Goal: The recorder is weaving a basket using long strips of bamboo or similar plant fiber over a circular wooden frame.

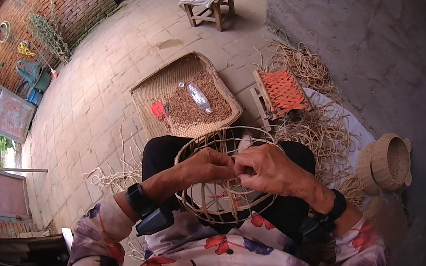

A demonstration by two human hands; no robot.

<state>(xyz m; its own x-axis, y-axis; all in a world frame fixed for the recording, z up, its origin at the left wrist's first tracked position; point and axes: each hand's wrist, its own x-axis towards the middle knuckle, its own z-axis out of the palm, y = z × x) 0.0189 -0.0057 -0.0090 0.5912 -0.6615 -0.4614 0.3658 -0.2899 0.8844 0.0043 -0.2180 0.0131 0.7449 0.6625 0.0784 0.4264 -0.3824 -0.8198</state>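
A half-woven round basket frame [206, 140] of pale cane rests on my lap, its open ribs facing up. My left hand [206, 167] grips the near rim and pinches a cane strand. My right hand [270, 169] meets it from the right, fingers closed on the same strand at the rim. Both wrists wear black bands with small devices. My sleeves are floral.
A flat woven tray [152, 94] with brown grain, a plastic bottle [198, 97] and a red item lies ahead on the brick floor. Orange-seated stool [282, 91], loose cane coils [326, 132], finished baskets [388, 162] to the right. A wooden chair [208, 0] stands farther off.
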